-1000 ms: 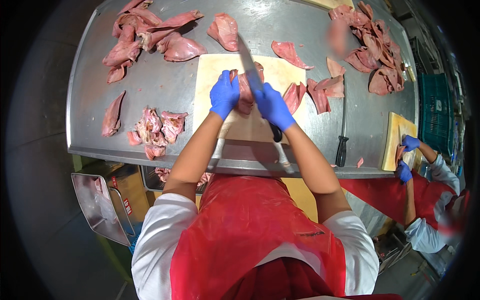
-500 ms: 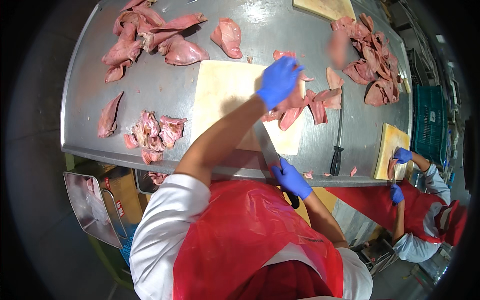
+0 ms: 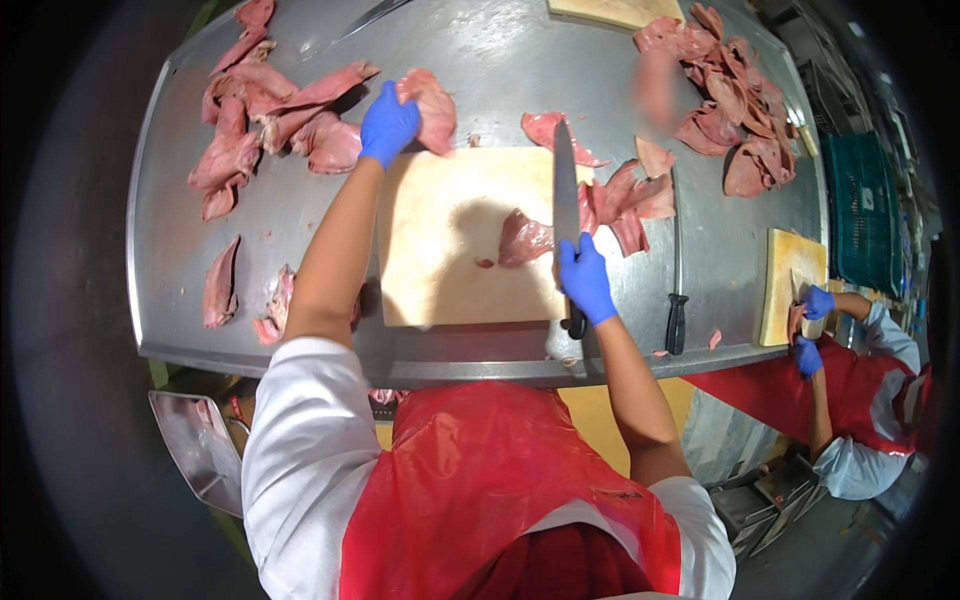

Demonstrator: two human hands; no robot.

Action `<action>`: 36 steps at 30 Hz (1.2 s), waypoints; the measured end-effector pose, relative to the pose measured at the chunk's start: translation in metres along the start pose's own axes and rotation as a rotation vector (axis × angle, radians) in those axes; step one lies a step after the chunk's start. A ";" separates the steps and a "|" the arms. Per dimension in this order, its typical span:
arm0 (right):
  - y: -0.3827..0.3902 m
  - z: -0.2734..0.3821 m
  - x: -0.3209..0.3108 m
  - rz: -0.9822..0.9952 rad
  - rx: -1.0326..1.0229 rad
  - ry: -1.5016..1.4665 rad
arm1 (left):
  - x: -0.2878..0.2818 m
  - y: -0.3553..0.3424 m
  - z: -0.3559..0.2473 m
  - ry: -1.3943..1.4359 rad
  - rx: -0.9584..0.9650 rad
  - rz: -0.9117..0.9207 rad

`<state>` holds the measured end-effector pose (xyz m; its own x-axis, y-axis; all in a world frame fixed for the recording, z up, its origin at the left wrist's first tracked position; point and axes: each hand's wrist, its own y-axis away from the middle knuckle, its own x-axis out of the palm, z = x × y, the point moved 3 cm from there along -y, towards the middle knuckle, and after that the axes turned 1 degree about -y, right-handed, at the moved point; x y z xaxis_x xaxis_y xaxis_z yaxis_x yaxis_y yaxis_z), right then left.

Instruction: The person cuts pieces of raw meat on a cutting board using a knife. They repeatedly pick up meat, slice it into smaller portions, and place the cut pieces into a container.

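My left hand point(image 3: 390, 124), in a blue glove, is closed on the edge of a flat piece of pink meat point(image 3: 432, 112) beyond the far left corner of a pale cutting board point(image 3: 450, 290). In my gloved right hand point(image 3: 588, 280) is a long knife point(image 3: 566, 185); its blade points away from me over the board's right side, and the dark handle shows below my hand. A smaller meat piece point(image 3: 524, 240) lies on the board, left of the blade. Cut strips point(image 3: 632, 200) overlap at the board's right edge, and another slice point(image 3: 548, 130) rests behind it, partly hidden by the blade.
Meat heaps lie at the far left point(image 3: 232, 150) and far right point(image 3: 755, 110) of the metal table point(image 3: 480, 60). A dark-handled tool point(image 3: 677, 322) lies right of the board. At the right, a co-worker's gloved hands point(image 3: 815, 302) work at another board point(image 3: 785, 255).
My left hand has gone from the meat on the board's right side to the far-left piece and gripped it. My right hand has brought the knife farther over the board, blade pointing away.
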<state>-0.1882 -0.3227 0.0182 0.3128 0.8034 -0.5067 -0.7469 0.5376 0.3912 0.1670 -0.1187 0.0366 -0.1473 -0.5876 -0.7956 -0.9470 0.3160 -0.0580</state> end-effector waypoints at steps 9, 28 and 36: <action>0.024 0.063 0.030 0.194 -0.074 -0.155 | 0.020 0.208 -0.003 0.128 -0.117 0.065; 0.114 -0.029 0.048 0.382 -0.209 0.066 | 0.001 0.115 -0.225 0.466 0.473 0.114; -0.017 0.019 0.024 0.000 -0.052 -0.053 | -0.023 0.042 0.081 -0.405 -0.223 -0.012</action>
<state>-0.1571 -0.3079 0.0143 0.3420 0.8166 -0.4649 -0.7761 0.5244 0.3503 0.1535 -0.0316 0.0035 -0.0551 -0.2382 -0.9697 -0.9927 0.1172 0.0276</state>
